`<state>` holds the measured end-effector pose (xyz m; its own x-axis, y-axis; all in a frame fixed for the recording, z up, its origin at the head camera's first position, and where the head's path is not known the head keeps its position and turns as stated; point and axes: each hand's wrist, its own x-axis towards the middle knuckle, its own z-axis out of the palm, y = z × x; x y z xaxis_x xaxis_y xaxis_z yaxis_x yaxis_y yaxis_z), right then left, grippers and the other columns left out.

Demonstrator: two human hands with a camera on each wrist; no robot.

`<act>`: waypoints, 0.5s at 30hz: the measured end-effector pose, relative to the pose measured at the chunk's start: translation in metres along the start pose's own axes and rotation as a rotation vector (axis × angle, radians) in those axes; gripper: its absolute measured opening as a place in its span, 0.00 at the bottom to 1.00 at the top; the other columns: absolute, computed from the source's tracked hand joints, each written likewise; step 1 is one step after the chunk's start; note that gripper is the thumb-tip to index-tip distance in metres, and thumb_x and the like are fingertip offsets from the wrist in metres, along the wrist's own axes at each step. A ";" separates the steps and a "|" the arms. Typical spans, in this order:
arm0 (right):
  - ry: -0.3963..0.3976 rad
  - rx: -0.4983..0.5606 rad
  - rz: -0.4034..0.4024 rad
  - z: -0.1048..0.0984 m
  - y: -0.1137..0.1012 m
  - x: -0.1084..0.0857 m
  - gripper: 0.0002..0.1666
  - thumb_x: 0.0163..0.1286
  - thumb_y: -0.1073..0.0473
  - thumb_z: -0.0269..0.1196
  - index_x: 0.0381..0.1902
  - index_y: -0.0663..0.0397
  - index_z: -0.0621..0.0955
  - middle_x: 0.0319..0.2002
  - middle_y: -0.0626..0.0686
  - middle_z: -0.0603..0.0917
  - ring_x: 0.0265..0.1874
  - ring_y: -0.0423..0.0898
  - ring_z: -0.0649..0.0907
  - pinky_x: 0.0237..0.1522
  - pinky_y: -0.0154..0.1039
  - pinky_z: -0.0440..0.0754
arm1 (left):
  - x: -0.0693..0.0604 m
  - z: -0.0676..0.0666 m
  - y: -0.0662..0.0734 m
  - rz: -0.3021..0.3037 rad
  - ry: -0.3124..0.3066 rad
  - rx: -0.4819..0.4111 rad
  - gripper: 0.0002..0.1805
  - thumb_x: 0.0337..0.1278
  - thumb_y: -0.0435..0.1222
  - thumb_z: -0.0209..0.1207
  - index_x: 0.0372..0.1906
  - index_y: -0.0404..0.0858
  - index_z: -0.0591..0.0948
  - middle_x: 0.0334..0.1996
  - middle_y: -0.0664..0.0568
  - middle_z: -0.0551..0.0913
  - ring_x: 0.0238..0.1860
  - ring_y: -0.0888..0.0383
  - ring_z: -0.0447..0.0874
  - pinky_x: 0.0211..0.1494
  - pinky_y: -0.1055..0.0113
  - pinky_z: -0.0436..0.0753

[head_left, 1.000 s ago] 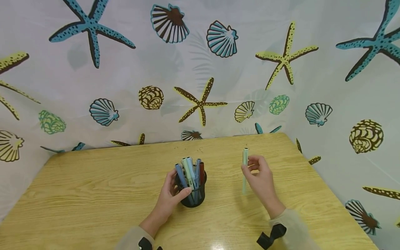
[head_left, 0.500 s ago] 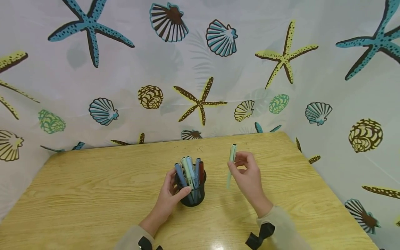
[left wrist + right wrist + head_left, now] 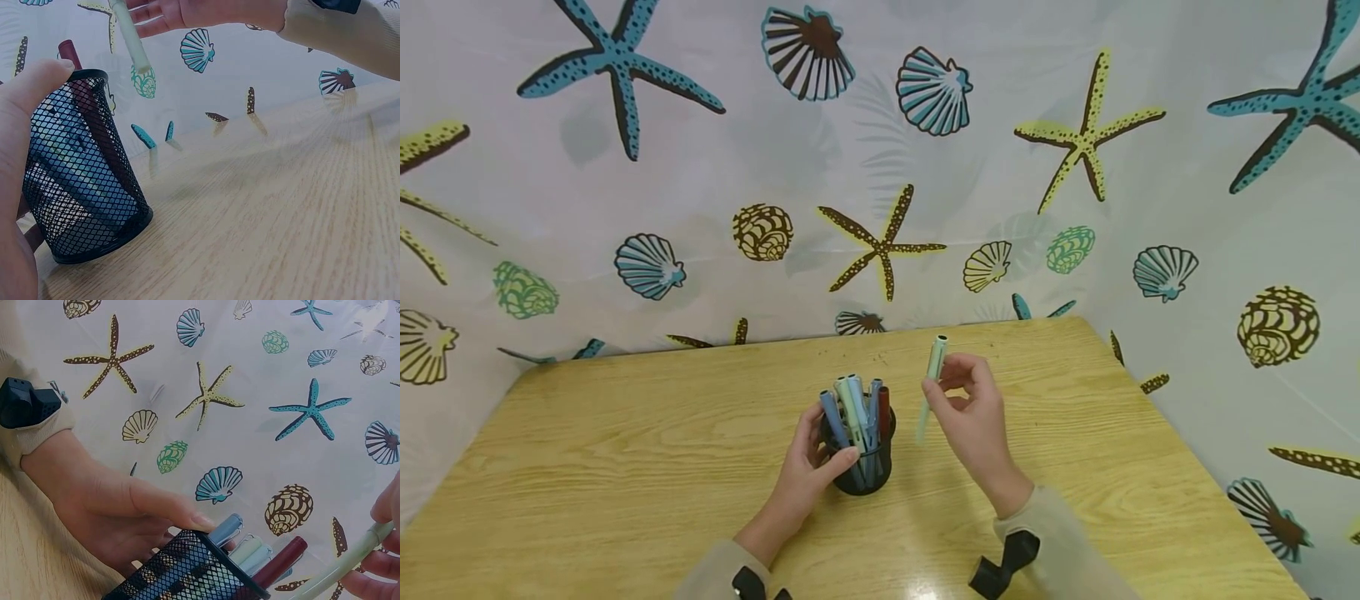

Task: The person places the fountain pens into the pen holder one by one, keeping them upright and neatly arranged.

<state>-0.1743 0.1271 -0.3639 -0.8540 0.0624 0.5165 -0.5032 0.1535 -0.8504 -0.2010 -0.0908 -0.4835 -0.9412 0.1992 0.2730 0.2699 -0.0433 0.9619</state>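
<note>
A black mesh pen cup [image 3: 87, 169] stands on the wooden table, holding several blue and light green pens and a dark red pen [image 3: 883, 408]. My left hand [image 3: 801, 475] grips the cup from its left side, with the thumb over the near rim. To the right of the cup, my right hand [image 3: 973, 417] pinches a light green pen [image 3: 936, 358] between thumb and fingers. That pen is tilted, its top leaning right, and its lower end hangs above the table, apart from the cup. In the right wrist view the pen [image 3: 344, 562] shows at the right edge.
The wooden table [image 3: 625, 467] extends to both sides of the hands. Behind it and at its right hangs a pale cloth [image 3: 700, 167] printed with starfish and shells. Each wrist carries a small black camera [image 3: 1003, 562] over a beige sleeve.
My right hand has moved left with the light green pen, closer to the cup and slightly higher, and the pen tilts more. My left hand and the cup have stayed in place.
</note>
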 end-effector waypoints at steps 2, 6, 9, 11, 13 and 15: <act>-0.005 0.015 -0.013 0.003 0.000 0.000 0.17 0.62 0.72 0.60 0.48 0.70 0.70 0.39 0.63 0.74 0.36 0.52 0.77 0.33 0.35 0.78 | 0.000 0.000 -0.001 0.001 0.001 0.003 0.37 0.56 0.33 0.61 0.68 0.49 0.57 0.62 0.48 0.66 0.60 0.51 0.64 0.63 0.45 0.58; -0.012 0.032 -0.036 0.007 -0.001 0.000 0.17 0.62 0.72 0.60 0.48 0.70 0.70 0.39 0.64 0.74 0.35 0.52 0.77 0.33 0.38 0.79 | -0.001 0.000 0.000 0.002 0.002 0.009 0.37 0.56 0.33 0.61 0.67 0.50 0.57 0.62 0.48 0.67 0.60 0.50 0.64 0.63 0.44 0.58; -0.014 0.038 -0.046 0.011 -0.002 -0.001 0.17 0.62 0.72 0.60 0.48 0.71 0.70 0.38 0.64 0.74 0.35 0.52 0.77 0.32 0.38 0.79 | -0.002 0.000 0.001 0.005 0.002 0.010 0.37 0.56 0.32 0.61 0.68 0.50 0.57 0.62 0.47 0.67 0.60 0.50 0.64 0.63 0.44 0.57; -0.015 0.042 -0.057 0.014 -0.002 -0.001 0.17 0.62 0.73 0.60 0.48 0.71 0.70 0.38 0.64 0.74 0.35 0.53 0.77 0.32 0.36 0.79 | -0.002 0.000 0.001 0.004 0.003 0.012 0.36 0.57 0.32 0.61 0.67 0.50 0.57 0.62 0.47 0.67 0.60 0.50 0.64 0.63 0.44 0.57; -0.014 0.043 -0.071 0.016 -0.003 0.000 0.17 0.62 0.73 0.60 0.48 0.71 0.70 0.38 0.64 0.74 0.35 0.53 0.77 0.32 0.36 0.79 | -0.003 0.001 0.001 0.001 0.006 0.015 0.36 0.57 0.33 0.61 0.67 0.50 0.57 0.62 0.47 0.67 0.60 0.49 0.64 0.63 0.43 0.57; -0.012 0.044 -0.084 0.019 -0.004 0.000 0.18 0.61 0.73 0.60 0.48 0.71 0.69 0.38 0.64 0.74 0.35 0.54 0.77 0.32 0.37 0.79 | -0.002 0.001 0.002 -0.003 0.008 0.021 0.36 0.57 0.34 0.61 0.67 0.50 0.57 0.62 0.48 0.67 0.60 0.49 0.64 0.63 0.43 0.57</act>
<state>-0.1749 0.1076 -0.3620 -0.8098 0.0393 0.5853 -0.5783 0.1141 -0.8078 -0.1985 -0.0907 -0.4826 -0.9435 0.1918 0.2703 0.2713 -0.0218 0.9622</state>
